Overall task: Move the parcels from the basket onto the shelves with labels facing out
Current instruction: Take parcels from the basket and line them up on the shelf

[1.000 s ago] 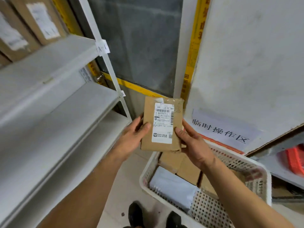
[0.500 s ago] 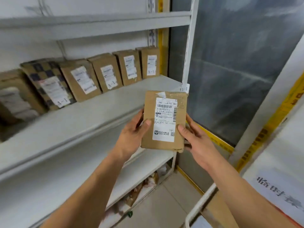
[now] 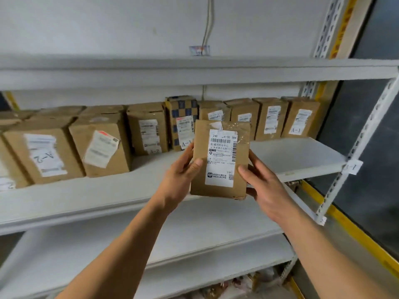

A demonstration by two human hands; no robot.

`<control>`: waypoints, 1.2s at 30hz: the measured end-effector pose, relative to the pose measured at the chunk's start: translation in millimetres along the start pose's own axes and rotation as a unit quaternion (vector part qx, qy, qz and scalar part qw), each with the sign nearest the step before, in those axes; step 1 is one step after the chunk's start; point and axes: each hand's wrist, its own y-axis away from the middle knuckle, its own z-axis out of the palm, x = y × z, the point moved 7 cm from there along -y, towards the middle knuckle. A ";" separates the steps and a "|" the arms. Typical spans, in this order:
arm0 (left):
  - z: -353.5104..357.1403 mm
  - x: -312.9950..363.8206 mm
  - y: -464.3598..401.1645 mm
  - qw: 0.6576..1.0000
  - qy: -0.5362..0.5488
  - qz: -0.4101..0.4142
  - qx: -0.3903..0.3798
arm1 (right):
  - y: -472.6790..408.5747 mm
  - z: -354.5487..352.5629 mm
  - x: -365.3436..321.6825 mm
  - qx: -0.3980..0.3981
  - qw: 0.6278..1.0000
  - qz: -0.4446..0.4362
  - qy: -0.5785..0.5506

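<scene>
I hold a small flat brown cardboard parcel (image 3: 220, 158) upright in front of the middle shelf (image 3: 298, 156), its white shipping label toward me. My left hand (image 3: 181, 180) grips its left edge with the thumb on the front. On the right edge is my right hand (image 3: 265, 188), fingers behind. A row of several brown parcels (image 3: 269, 119) stands at the back of that shelf with labels facing out. The basket is out of view.
Larger boxes (image 3: 43, 154) marked A-2 fill the shelf's left part. A checkered parcel (image 3: 181, 117) stands mid-row. Bare shelf surface lies at the right front. An upper shelf (image 3: 194, 72) and lower shelves (image 3: 194, 234) frame it. The white upright post (image 3: 354, 152) stands at right.
My view has swung from the basket and floor up and left onto the shelf unit. The parcel stays in both hands and now sits in front of the middle shelf's row.
</scene>
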 end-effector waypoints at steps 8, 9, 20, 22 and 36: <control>-81.1 -11.3 -17.1 0.996 0.001 -0.006 0.088 | -98.4 69.8 22.8 -0.108 0.994 -0.014 0.025; -86.9 -15.3 -20.7 0.995 0.002 -0.006 0.103 | -110.7 74.4 25.8 -0.112 0.993 -0.017 0.035; -136.5 -75.0 -50.2 0.962 -0.074 -0.033 0.261 | -201.2 128.4 64.3 -0.130 0.984 -0.036 0.114; -145.2 -77.9 -52.4 0.956 -0.090 -0.032 0.276 | -212.1 135.0 81.5 -0.126 0.987 -0.032 0.096; -184.6 -85.8 -57.7 0.898 -0.210 -0.026 0.386 | -237.6 176.7 99.0 -0.081 0.992 0.009 0.098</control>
